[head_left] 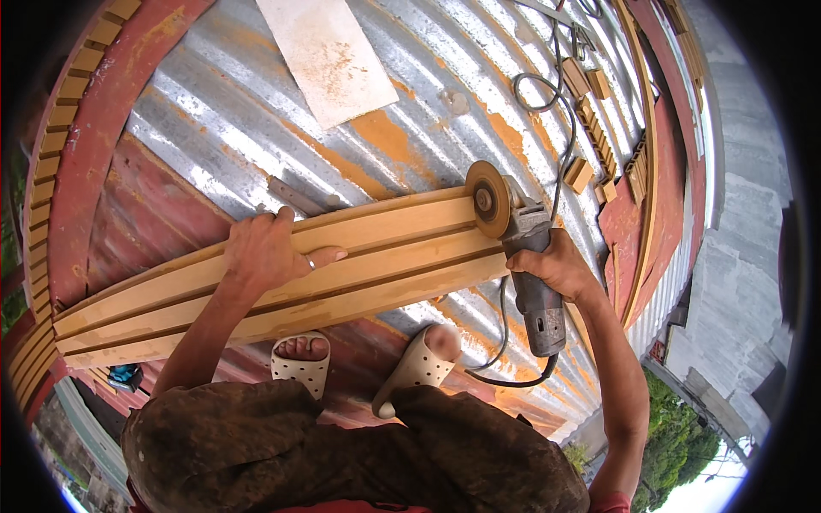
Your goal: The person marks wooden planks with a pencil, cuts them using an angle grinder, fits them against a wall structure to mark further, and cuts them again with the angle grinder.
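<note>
Three long wooden strips lie side by side across the metal sheeting in front of my knees. My left hand presses down over the strips left of their middle, its thumb stretched along the wood and a ring on one finger. In my right hand is a grey angle grinder, gripped round its body. Its round brown disc stands at the right end of the far strip; whether it touches the wood I cannot tell. A black cord runs from the grinder's lower end.
Corrugated metal sheeting, partly rusty, spreads under everything. A pale flat board lies at the far side. Short wood blocks and a looped cable lie at right. My feet in white clogs stand just behind the strips.
</note>
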Demonstrator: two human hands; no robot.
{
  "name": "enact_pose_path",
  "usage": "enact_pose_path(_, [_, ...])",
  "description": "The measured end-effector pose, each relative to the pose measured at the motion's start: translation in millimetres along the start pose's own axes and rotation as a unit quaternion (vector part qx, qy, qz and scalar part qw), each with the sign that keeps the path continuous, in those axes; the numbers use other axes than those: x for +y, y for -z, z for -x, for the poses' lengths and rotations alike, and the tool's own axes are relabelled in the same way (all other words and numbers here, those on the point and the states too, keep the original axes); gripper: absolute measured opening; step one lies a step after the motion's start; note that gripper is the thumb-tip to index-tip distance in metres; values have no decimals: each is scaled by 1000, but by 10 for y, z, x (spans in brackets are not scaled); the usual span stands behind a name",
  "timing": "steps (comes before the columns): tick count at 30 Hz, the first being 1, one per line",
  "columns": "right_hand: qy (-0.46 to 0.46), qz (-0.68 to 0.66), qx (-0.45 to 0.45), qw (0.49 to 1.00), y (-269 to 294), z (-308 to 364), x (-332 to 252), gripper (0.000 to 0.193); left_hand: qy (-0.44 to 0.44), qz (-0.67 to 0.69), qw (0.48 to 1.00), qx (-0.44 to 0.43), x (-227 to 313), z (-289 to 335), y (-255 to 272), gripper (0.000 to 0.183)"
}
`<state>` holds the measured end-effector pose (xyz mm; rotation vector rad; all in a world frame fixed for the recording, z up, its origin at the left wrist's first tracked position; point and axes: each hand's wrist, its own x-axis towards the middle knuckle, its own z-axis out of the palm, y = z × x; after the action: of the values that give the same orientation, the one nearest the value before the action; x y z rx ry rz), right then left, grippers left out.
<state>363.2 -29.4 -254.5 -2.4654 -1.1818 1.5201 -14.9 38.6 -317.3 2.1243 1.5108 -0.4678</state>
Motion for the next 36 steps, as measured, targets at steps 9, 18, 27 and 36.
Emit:
enact_pose_path(9, [14, -42, -32, 999, -25, -127, -75, 52, 28, -2, 998, -49, 84, 28, 63, 100])
enact_pose_path(18, [11, -47, -2, 999, -3, 68, 69, 49, 34, 4, 997, -67, 24, 22, 82, 102])
enact_pose_path(27, [57, -518, 28, 853, 226, 746, 451, 58, -66, 49, 996, -40, -45, -3, 331, 80])
enact_pose_path(36, [148, -536, 151, 817, 602, 1298, 843, 64, -96, 45, 990, 92, 154, 887, 1199, 32])
